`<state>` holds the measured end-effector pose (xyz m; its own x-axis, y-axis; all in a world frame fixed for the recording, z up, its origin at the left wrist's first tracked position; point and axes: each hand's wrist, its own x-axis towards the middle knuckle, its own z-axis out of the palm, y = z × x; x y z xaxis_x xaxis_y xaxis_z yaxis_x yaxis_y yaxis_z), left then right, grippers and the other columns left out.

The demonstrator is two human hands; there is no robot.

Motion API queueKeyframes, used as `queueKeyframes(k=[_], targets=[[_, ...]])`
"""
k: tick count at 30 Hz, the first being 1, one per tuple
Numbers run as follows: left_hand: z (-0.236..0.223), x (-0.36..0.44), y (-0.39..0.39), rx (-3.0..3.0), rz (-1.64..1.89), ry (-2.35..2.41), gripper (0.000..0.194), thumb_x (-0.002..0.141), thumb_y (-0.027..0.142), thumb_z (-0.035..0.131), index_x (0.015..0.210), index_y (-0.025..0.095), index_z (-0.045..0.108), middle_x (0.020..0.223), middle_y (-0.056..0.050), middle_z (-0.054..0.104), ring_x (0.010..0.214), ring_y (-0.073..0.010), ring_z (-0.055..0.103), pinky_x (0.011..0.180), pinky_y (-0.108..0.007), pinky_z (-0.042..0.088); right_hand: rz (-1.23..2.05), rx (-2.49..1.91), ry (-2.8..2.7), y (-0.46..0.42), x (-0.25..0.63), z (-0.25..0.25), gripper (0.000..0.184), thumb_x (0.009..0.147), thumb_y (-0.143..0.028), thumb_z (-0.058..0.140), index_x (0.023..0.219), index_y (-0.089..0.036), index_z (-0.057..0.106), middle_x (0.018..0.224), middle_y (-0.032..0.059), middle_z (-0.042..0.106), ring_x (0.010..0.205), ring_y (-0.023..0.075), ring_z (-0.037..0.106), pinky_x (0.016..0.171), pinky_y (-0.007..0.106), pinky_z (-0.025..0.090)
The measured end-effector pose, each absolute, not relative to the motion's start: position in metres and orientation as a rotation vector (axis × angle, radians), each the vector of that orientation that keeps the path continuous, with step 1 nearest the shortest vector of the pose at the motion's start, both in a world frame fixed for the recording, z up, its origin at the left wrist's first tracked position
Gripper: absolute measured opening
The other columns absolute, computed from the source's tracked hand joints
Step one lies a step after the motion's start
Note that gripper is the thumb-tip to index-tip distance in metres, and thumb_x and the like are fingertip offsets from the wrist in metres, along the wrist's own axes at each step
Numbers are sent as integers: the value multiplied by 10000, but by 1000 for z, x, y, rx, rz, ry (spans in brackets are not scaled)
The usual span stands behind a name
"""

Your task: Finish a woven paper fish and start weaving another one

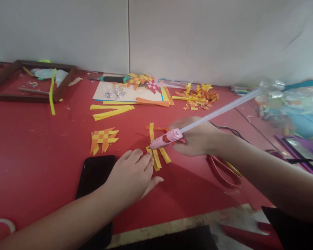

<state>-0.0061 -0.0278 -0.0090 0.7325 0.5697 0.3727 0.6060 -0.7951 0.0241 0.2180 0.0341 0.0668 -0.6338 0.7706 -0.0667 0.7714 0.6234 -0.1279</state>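
Observation:
My right hand [191, 137] is closed around a pink hot glue gun [165, 139], a long clear glue stick [219, 111] running out of its back. The gun's nozzle points down-left at crossed yellow paper strips [155, 158], and an orange paper strip [156, 128] lies at their far end. Fingertips of my left hand [134, 170] press the strips' left side against the table, fingers curled together and thumb held apart. Left of them lies a woven orange and yellow paper fish [103, 138]. A black phone [96, 173] is partly under my left forearm.
Scissors with red handles [224, 173] lie beneath my right forearm. Loose yellow strips [111, 111], a pile of paper scraps [198, 95] and a cutter knife [114, 79] are farther back. A brown frame [65, 83] stands at the left, by the wall [94, 34]. Plastic-wrapped supplies [302, 118] crowd the right.

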Motion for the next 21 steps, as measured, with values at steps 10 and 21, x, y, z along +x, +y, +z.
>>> queueKeyframes(k=[10, 21], targets=[[-10, -6, -28, -2822, -572, -953, 381, 888, 446, 630, 973, 100, 764, 992, -100, 771, 824, -277, 645, 681, -397, 521, -209, 1331, 2777, 35, 216, 70, 140, 726, -190, 468, 632, -189, 571, 647, 21, 597, 580, 142, 471, 521, 271, 246], [-8, -7, -28, -2849, -559, -960, 383, 893, 448, 622, 978, 99, 757, 987, -103, 765, 821, -276, 638, 668, -403, 514, -192, 1286, 2781, 38, 215, 73, 161, 742, -192, 466, 597, -178, 534, 677, 26, 618, 551, 123, 432, 513, 266, 249]])
